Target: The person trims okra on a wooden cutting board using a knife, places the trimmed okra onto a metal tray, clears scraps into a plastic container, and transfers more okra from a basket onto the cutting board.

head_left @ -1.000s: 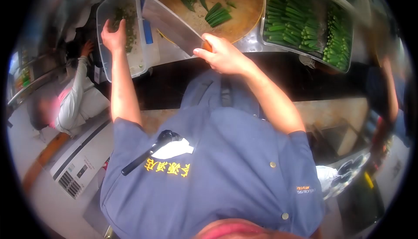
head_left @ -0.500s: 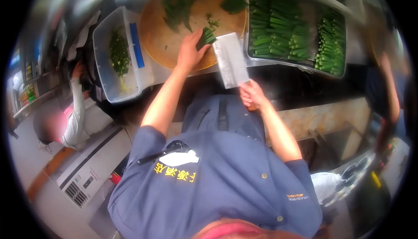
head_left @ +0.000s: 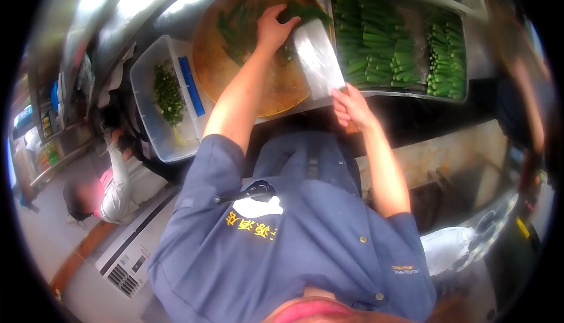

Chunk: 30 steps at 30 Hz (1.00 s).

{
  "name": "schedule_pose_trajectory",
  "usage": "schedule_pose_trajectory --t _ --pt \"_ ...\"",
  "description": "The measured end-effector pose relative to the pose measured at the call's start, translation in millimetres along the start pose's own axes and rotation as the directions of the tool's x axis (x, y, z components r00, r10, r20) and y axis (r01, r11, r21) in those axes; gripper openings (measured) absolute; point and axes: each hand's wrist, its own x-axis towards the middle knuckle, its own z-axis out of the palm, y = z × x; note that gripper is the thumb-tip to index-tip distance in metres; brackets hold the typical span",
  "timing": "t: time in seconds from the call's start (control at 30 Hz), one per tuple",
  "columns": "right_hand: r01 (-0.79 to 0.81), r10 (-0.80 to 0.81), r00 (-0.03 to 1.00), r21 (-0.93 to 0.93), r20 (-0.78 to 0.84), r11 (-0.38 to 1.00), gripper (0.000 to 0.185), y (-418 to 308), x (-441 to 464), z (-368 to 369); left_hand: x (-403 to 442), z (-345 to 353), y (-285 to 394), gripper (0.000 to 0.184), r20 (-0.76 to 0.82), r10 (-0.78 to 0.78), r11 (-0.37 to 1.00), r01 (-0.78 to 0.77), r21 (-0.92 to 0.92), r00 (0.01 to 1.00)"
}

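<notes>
My left hand [head_left: 275, 29] is over the far part of the round wooden chopping board [head_left: 235, 82]. Its thumb and fingers curve round the near end of a bunch of dark green leaves [head_left: 308, 11]. More cut greens [head_left: 235, 26] lie on the board to the left of that hand. My right hand [head_left: 354, 110] is closed on the handle of a cleaver [head_left: 317, 58]. The wide, shiny blade points away from me over the board's right edge, its tip close to my left thumb. Small green bits lie by the blade.
Right of the board stands a metal tray [head_left: 399, 95] packed with rows of green stalks [head_left: 379, 41]. On the left is a clear plastic bin [head_left: 144, 88] with chopped greens [head_left: 169, 96] and a blue strip [head_left: 191, 85]. Another person [head_left: 114, 188] is at far left, and a person's arm [head_left: 529, 99] shows at right.
My left hand has moved away from me, off the short green bunch by the blade and onto the leaves at the board's far right. The cleaver has shifted slightly right and is tilted more.
</notes>
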Motion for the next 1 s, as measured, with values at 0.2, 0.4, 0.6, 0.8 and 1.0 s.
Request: schedule_pose_trajectory --t 0.2,0.4,0.6,0.8,1.0 --pt "-0.043 0.037 0.989 -0.036 -0.143 0.998 0.03 52.8 -61.0 -17.8 -34.2 -31.9 0.6 0.054 -0.128 0.119 0.967 -0.086 0.239 0.985" --pt "-0.069 -0.099 0.954 -0.524 -0.285 0.849 0.029 35.3 -60.7 22.4 -56.7 -118.8 -72.5 0.045 -0.017 0.157 0.881 -0.132 0.455 0.988" --pt "-0.074 -0.517 0.841 -0.979 -0.163 0.19 0.022 16.3 -24.3 74.5 -73.9 -66.7 -23.8 0.044 0.195 0.219 0.96 -0.247 0.131 0.956" --pt "0.267 -0.629 0.727 -0.957 0.277 -0.114 0.018 27.6 -28.9 47.4 -160.6 -62.9 -12.6 0.051 0.186 0.147 0.989 -0.149 -0.004 0.971" --pt "0.236 -0.574 0.643 -0.844 0.508 -0.482 0.01 139.6 5.6 -115.6 -171.5 -115.2 -49.4 0.075 -0.165 -0.214 0.898 0.26 0.354 0.963"
